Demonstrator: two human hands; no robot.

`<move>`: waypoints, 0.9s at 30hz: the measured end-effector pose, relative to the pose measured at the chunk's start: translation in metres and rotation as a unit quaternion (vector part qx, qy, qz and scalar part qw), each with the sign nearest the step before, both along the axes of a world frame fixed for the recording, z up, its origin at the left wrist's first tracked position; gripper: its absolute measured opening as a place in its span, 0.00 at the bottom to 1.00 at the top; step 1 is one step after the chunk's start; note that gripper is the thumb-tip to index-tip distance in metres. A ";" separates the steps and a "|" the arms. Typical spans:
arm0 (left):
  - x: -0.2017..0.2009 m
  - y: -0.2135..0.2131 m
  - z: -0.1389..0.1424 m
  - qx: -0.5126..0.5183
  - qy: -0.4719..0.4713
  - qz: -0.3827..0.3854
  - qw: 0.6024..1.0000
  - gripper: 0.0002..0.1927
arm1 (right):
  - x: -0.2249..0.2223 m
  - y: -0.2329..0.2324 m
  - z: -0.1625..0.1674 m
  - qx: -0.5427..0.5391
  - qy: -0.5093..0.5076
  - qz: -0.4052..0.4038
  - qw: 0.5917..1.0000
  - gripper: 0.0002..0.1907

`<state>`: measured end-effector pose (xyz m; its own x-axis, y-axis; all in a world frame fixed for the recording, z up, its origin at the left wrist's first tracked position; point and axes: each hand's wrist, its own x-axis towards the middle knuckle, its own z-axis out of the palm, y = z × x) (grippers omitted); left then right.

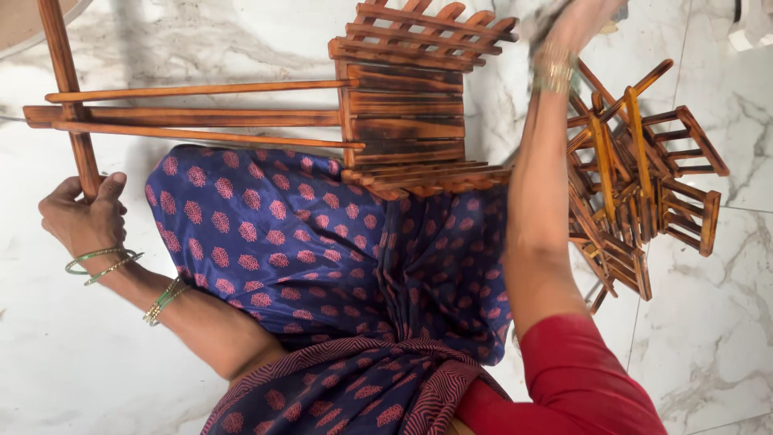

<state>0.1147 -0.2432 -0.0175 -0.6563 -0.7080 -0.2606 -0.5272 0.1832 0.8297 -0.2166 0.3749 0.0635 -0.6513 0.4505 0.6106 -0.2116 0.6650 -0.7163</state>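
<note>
My left hand (pixel 83 216) grips the end of a long dark-brown wooden bar (pixel 69 89) that belongs to a slatted wooden rack (pixel 407 105) lying across my lap. My right hand (pixel 573 22) is raised at the top of the view, blurred, and seems closed on something pale like a cloth; what it holds is not clear. Green and gold bangles sit on both wrists. My lap is covered by blue cloth with pink motifs (pixel 282 242).
A pile of similar slatted wooden pieces (pixel 644 185) lies on the white marble floor (pixel 708 322) to the right of my right arm. A round pale edge (pixel 32 24) shows at the top left corner.
</note>
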 end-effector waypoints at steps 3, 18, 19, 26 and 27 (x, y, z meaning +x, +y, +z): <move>0.002 -0.003 -0.006 -0.018 -0.007 -0.005 1.000 0.09 | 0.038 -0.034 -0.018 0.070 -0.079 0.174 0.979 0.13; 0.001 -0.005 -0.010 -0.014 -0.015 0.004 1.000 0.11 | 0.094 -0.202 -0.033 0.411 -0.109 0.357 0.832 0.22; 0.002 -0.006 -0.012 -0.018 -0.004 0.002 1.000 0.10 | 0.103 -0.191 -0.031 0.449 -0.170 0.384 0.789 0.18; 0.006 -0.012 -0.029 -0.069 0.037 -0.016 0.997 0.09 | 0.121 -0.183 -0.008 0.453 -0.355 0.392 0.718 0.12; 0.006 -0.012 -0.029 -0.068 0.040 -0.019 0.997 0.09 | 0.118 -0.194 -0.011 0.462 -0.211 0.429 0.747 0.14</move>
